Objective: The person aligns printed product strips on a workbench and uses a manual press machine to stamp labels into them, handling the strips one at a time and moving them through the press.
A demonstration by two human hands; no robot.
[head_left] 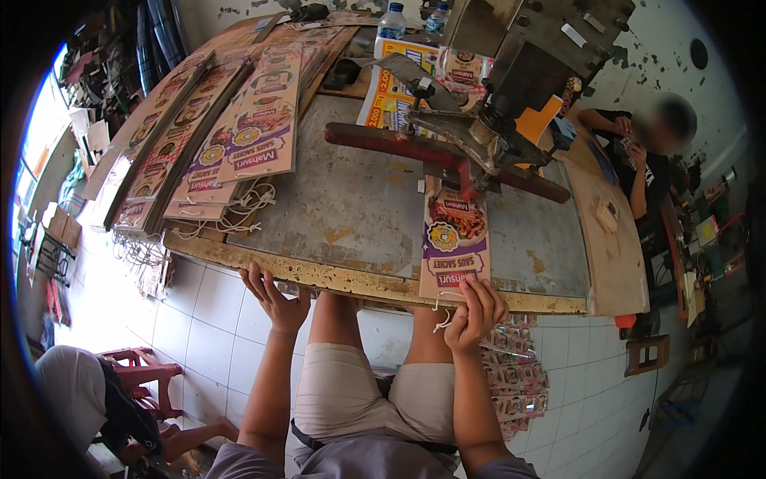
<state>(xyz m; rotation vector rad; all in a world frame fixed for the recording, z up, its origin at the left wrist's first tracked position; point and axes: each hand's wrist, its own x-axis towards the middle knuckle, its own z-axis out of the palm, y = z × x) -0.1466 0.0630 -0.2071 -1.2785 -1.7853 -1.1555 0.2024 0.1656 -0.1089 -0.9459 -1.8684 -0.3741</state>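
Observation:
My right hand (477, 314) pinches the near end of a long printed card (456, 231), fingers on top and thumb at the edge. Pink, purple and cream in colour, the card lies flat on the metal worktop (335, 207), its far end beneath a press. A white string loop (442, 319) hangs from its near end beside my thumb. The press has a red bar (383, 144) crossing above the worktop. At the table's yellow front edge, my left hand (275, 302) is empty, with its fingers spread and the fingertips close to the edge.
Stacks of similar cards (259, 128) with strings lie on the left of the table. Water bottles (391, 22) stand behind the press. A person (638, 160) sits at the right; another is at lower left by a red stool (148, 375). Printed strips (515, 375) lie on the floor.

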